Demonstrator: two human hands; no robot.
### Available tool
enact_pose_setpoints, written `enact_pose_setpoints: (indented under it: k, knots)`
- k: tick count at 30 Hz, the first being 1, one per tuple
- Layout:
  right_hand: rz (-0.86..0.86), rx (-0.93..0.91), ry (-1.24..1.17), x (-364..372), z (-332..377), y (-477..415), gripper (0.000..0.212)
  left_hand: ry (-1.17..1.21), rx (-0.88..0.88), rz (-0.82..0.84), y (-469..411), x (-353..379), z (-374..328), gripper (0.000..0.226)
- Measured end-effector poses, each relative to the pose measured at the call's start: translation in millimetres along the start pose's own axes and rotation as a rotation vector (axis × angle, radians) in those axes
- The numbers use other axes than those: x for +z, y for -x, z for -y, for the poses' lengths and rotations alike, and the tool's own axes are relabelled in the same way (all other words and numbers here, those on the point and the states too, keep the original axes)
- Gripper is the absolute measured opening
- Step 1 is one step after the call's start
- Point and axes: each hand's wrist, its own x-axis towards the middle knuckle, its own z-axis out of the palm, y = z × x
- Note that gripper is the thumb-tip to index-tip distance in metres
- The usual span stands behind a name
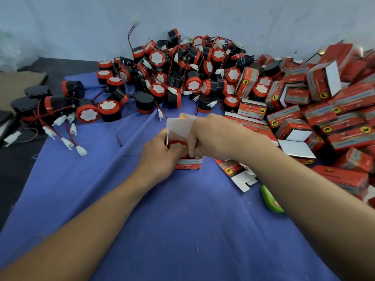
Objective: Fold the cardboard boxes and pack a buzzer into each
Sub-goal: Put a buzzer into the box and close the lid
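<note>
left hand (160,153) grips open box (188,164) upright on cloth (182,220), right hand (206,136) pinches buzzer (176,145) sitting in its mouth; tuck wire in first, seat it flat, then fold flap (179,128)

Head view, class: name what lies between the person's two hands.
An open cardboard box with a buzzer inside lies between the left hand and right hand; the head view shows it.

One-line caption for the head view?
The left hand holds an open box while right hand pushes a buzzer in, on blue cloth.
</note>
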Motion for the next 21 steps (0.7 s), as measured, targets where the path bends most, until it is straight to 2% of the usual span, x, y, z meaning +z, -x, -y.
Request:
enact_pose_setpoints:
  k: [3,5,7,9,12,16,18,21]
  knots:
    - [-0.244,0.182,-0.099,16.5,0.4,-3.0,0.021,0.014,-0.017,0.0,-0.8,-0.3,-0.1,0.033]
    - [-0.345,0.247,-0.033,27.1,1.8,-5.2,0.017,0.008,-0.018,0.0,-1.3,0.2,-0.1,0.031]
    - [-0.382,0.268,0.099,34.9,5.8,-7.0,0.006,-0.003,-0.008,0.003,-1.2,0.3,-0.2,0.03]
    - [-0.379,0.255,0.19,37.9,12.9,-8.3,0.02,-0.016,0.004,0.002,-1.2,-0.8,1.0,0.025]
    - [-0.266,0.218,0.255,26.7,20.5,-4.0,0.037,-0.023,0.027,0.002,-1.3,-0.9,2.0,0.016]
    - [0.161,0.201,0.274,-2.2,25.9,-0.2,0.039,-0.016,0.019,0.019,0.4,-1.3,1.5,0.016]
    - [0.306,0.183,0.26,-9.0,28.6,1.0,0.038,-0.011,0.012,0.02,0.7,-1.0,1.6,0.017]
    - [0.249,0.181,0.215,-4.1,27.1,7.8,0.032,-0.009,0.008,0.02,0.7,0.8,1.1,0.02]
